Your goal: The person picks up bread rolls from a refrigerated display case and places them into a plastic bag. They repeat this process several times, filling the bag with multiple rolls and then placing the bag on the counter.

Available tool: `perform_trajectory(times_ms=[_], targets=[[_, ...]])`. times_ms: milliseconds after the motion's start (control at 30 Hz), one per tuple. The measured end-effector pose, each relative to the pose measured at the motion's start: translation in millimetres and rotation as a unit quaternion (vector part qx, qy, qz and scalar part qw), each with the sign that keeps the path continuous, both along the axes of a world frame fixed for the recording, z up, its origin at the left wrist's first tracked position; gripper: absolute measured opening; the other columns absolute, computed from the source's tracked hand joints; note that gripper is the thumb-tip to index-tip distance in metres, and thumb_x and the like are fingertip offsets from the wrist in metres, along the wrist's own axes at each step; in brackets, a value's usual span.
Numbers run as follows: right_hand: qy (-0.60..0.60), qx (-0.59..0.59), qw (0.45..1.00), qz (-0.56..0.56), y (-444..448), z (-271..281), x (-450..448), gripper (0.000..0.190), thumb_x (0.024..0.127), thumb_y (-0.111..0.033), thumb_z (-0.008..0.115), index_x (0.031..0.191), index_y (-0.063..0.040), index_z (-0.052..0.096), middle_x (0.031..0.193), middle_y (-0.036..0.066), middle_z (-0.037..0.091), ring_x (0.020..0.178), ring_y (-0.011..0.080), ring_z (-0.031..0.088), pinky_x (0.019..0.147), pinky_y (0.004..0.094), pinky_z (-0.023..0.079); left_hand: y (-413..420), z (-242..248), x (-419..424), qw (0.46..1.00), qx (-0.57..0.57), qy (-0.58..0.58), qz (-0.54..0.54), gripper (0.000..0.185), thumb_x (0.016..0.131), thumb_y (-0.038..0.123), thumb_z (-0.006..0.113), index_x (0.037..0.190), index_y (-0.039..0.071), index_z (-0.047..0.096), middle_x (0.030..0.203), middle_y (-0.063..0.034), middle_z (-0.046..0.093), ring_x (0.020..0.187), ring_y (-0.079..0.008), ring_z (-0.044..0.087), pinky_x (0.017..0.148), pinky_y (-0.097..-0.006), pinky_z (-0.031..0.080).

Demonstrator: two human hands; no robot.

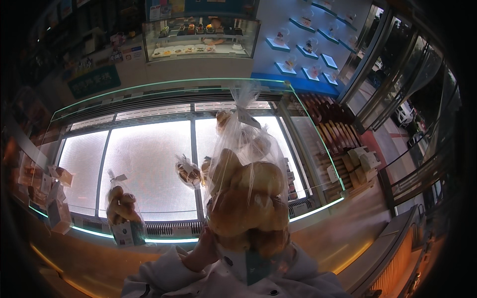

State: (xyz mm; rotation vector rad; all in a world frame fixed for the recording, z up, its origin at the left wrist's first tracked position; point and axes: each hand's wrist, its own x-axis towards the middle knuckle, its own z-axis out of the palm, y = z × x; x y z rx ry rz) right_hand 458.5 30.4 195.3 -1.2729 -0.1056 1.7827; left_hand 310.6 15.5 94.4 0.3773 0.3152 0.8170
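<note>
A clear plastic bag of bread rolls (248,201) fills the middle of the view, upright in front of my chest. Its gathered top carries a small tag (248,118), and a white and green card (248,266) shows at its base. At the bag's lower left, my left hand (204,250) grips the side. My right hand (290,254) is on the lower right side, mostly hidden by the bag and its glare. Both arms are in white sleeves. Behind the bag lies a lit glass display case (149,167).
Another bag of rolls (125,212) stands at the case's front edge. Smaller wrapped breads (188,172) lie inside. Packaged goods (57,205) sit at far left. Beyond are a cake cabinet (201,39), wall shelves (307,52), a slatted rack (335,130) and glass doors (395,74).
</note>
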Motion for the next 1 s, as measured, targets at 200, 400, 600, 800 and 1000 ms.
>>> perform_trajectory(times_ms=[200,400,600,800,1000], targets=[[-0.004,0.252,0.967,-0.026,-25,-6,25,0.02,0.083,-0.018,0.051,0.082,-0.002,0.039,0.079,0.003,0.037,0.077,0.021,0.042,0.069,0.0315,0.035,-17,-16,0,0.978,0.128,0.138,-0.089,0.089,0.074,0.034,0.067,0.136,0.012,0.007,0.13,-0.0075,0.03,0.118,-0.0207,0.036,0.094,-0.0345,0.036],[0.005,0.44,0.898,-0.01,-23,-11,44,0.031,0.084,-0.024,0.049,0.096,0.0,0.033,0.095,0.007,0.035,0.091,0.0226,0.037,0.078,0.0337,0.032,-17,30,4,0.992,0.083,0.081,-0.055,0.105,0.069,0.011,0.072,0.137,0.012,-0.008,0.133,-0.0088,0.024,0.121,-0.0202,0.03,0.098,-0.035,0.028],[-0.007,0.462,0.887,0.001,-27,-17,43,0.044,0.086,-0.03,0.046,0.11,0.002,0.028,0.11,0.01,0.032,0.105,0.0241,0.033,0.088,0.0359,0.028,-17,35,3,0.989,0.074,0.105,-0.069,0.092,0.067,0.006,0.072,0.134,0.006,0.01,0.132,-0.0086,0.028,0.122,-0.0187,0.028,0.1,-0.0353,0.028],[0.005,0.474,0.881,-0.01,-32,-20,45,0.058,0.088,-0.036,0.044,0.124,0.004,0.022,0.126,0.014,0.03,0.118,0.0256,0.028,0.097,0.0381,0.024,-7,34,-3,0.974,0.017,0.139,-0.178,0.092,0.063,0.007,0.077,0.13,0.003,0.015,0.13,-0.0103,0.029,0.115,-0.0193,0.038,0.096,-0.0343,0.036],[-0.076,0.557,0.826,0.022,-23,-20,59,0.077,0.083,-0.038,0.054,0.135,0.002,0.014,0.139,0.015,0.022,0.128,0.0253,0.023,0.104,0.0387,0.021,-2,28,14,0.871,0.365,0.309,0.116,0.106,0.057,0.014,0.082,0.129,0.004,0.005,0.128,-0.0161,0.025,0.116,-0.0255,0.038,0.094,-0.0367,0.038]])
